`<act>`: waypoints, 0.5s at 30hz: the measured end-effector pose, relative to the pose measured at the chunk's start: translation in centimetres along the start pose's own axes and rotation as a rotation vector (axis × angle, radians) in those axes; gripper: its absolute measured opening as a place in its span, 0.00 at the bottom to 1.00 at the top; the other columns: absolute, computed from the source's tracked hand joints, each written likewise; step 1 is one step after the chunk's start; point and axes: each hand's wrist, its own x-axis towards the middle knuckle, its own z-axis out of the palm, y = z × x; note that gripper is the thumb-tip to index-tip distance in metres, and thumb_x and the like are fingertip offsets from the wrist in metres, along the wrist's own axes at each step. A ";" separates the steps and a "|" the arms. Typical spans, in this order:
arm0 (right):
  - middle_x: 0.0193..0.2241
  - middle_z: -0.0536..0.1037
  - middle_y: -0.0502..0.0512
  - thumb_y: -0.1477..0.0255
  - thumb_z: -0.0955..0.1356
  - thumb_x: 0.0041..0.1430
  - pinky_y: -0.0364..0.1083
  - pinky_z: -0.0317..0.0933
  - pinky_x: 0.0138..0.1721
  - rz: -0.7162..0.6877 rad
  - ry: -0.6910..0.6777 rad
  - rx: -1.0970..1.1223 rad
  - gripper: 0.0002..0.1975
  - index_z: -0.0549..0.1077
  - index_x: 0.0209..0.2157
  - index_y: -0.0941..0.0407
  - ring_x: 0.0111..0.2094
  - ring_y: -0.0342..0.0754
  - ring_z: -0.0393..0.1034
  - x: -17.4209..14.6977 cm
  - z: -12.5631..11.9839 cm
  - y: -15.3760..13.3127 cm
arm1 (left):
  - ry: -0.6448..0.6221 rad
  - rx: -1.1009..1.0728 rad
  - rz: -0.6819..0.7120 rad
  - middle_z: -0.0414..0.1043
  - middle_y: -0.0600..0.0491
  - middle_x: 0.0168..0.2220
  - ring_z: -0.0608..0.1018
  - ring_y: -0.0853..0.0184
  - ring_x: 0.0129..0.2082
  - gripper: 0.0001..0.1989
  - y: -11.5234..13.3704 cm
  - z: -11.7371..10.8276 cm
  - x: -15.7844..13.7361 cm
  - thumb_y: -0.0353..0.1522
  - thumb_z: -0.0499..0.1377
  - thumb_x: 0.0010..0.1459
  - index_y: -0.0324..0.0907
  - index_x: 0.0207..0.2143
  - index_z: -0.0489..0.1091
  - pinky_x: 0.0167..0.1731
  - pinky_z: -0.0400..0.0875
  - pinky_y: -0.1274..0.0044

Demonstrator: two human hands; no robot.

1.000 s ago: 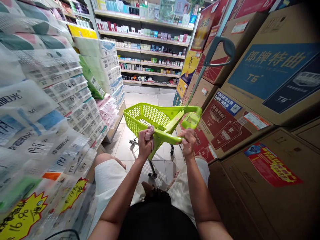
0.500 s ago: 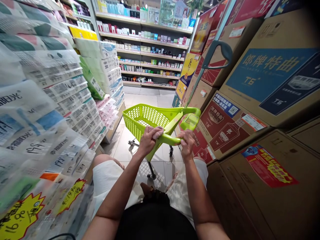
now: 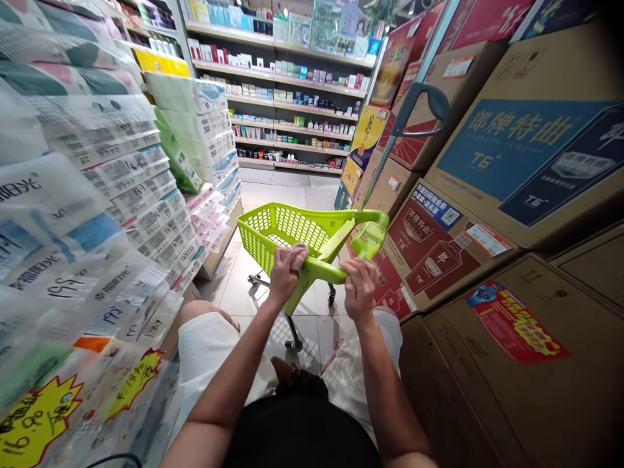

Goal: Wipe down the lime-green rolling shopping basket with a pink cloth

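A lime-green shopping cart (image 3: 287,224) with a perforated basket stands on wheeled metal legs in front of my knees. My left hand (image 3: 285,276) is closed at the left part of its curved green handlebar (image 3: 324,270). A pale pinkish crumpled wad (image 3: 299,255), like cloth or tissue, shows at those fingers. At the bar's right end my right hand (image 3: 359,286) is closed, its bent fingers touching the bar; its palm side is hidden. A grey pole with a dark loop grip (image 3: 422,107) rises from the cart's right side.
Plastic-wrapped tissue packs (image 3: 112,188) are stacked high on the left, with yellow price signs (image 3: 41,419). Cardboard boxes (image 3: 531,318) form a wall close on the right. Shelves of small goods (image 3: 292,84) stand across the aisle's far end. Pale floor tiles (image 3: 273,179) lie between.
My left hand has shifted slightly left along the handlebar with the pale wad. My right hand has moved a little left and down, its fingers lying looser at the bar's end.
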 end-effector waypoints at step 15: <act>0.42 0.76 0.56 0.71 0.60 0.66 0.64 0.55 0.64 0.138 0.085 0.105 0.14 0.77 0.41 0.50 0.56 0.58 0.64 -0.3 1.2 -0.4 | 0.156 -0.091 -0.202 0.68 0.43 0.53 0.70 0.55 0.58 0.19 -5.2 5.1 -6.6 0.29 0.52 0.66 0.46 0.58 0.67 0.63 0.65 0.62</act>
